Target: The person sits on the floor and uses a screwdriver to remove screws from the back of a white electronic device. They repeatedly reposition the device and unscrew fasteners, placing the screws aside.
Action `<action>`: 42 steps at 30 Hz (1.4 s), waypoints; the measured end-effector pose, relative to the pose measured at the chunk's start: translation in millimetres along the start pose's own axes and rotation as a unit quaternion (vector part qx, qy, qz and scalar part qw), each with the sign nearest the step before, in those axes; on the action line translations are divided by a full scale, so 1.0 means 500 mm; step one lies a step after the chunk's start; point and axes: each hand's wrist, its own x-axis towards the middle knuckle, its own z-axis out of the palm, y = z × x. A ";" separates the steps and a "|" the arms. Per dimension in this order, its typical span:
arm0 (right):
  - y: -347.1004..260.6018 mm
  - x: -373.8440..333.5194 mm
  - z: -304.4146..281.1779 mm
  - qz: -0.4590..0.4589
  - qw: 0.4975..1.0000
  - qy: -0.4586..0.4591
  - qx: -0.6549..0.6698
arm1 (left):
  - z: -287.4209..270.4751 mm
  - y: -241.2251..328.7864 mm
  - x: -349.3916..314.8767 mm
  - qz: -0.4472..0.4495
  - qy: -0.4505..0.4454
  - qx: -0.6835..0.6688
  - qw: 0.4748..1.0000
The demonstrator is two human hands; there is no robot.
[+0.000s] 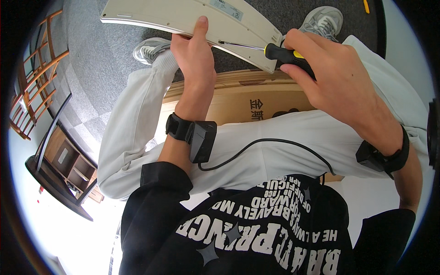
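A long cream keyboard (183,18) is held underside up, with a pale label and small screw holes showing on its back. My left hand (195,55) grips its near edge, thumb lying on top and the other fingers hidden beneath. In my right hand (330,68) is a screwdriver (279,54) with a black and yellow handle, its fingers wrapped round the grip. The thin metal shaft points left across the keyboard's near edge, and its tip is over the back, right of my left thumb. Whether the tip touches a screw I cannot tell.
Beneath my legs lies a cardboard box (233,103). My shoes (323,23) rest on grey carpet (96,64). A small yellow object (366,6) lies at the far right. Wooden chairs (41,73) and a shelf unit (73,165) stand left. A black cable (266,140) crosses my lap.
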 end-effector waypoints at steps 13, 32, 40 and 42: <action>0.006 0.000 -0.003 -0.018 1.000 0.023 0.001 | 0.003 0.009 -0.009 -0.006 -0.010 0.004 1.000; -0.001 -0.007 0.008 -0.098 0.981 0.006 -0.166 | 0.014 0.002 -0.021 0.025 -0.005 0.010 1.000; -0.016 -0.014 0.028 -0.053 0.989 0.006 -0.141 | 0.013 0.001 -0.023 0.021 0.004 0.018 1.000; -0.020 -0.014 0.030 -0.040 0.990 0.002 -0.133 | 0.014 0.001 -0.023 0.018 0.000 0.029 0.999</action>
